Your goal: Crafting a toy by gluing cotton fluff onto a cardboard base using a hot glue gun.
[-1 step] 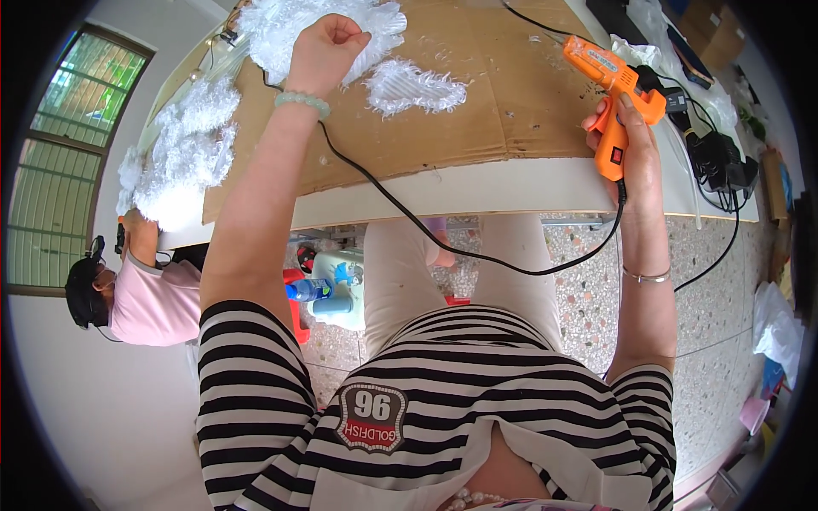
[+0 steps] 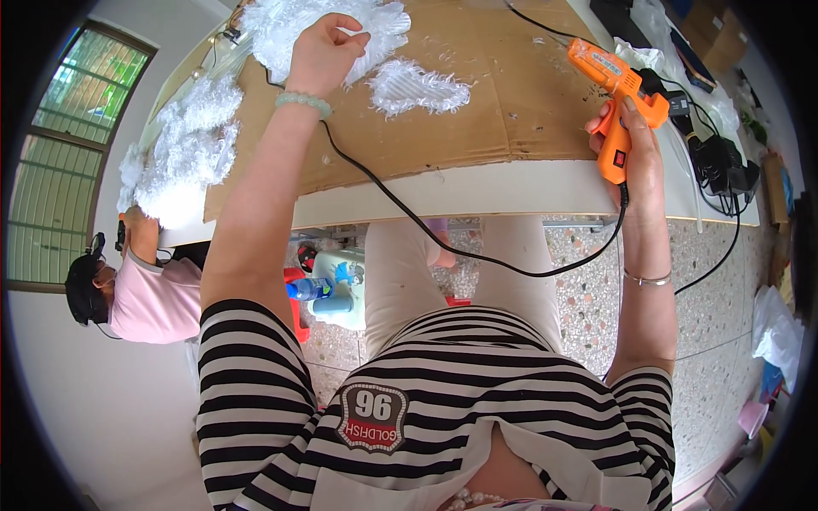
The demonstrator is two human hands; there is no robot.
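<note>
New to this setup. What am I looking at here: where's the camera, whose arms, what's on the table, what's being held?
There is no machine here: the camera is a wide fisheye worn on a person's head, looking down, so straight edges bend near the rim. The two arms rising from the striped shirt at the bottom are the wearer's own.

The left hand rests on a pile of white feathery material at the far side of a brown cardboard sheet that covers the table. A smaller white feathery piece lies alone on the cardboard. More white fluff is heaped at the table's left end.

The right hand grips an orange glue gun, nozzle pointing away; its black cord loops under the table edge.

Lower left, another person in a pink top is nearby.
</note>
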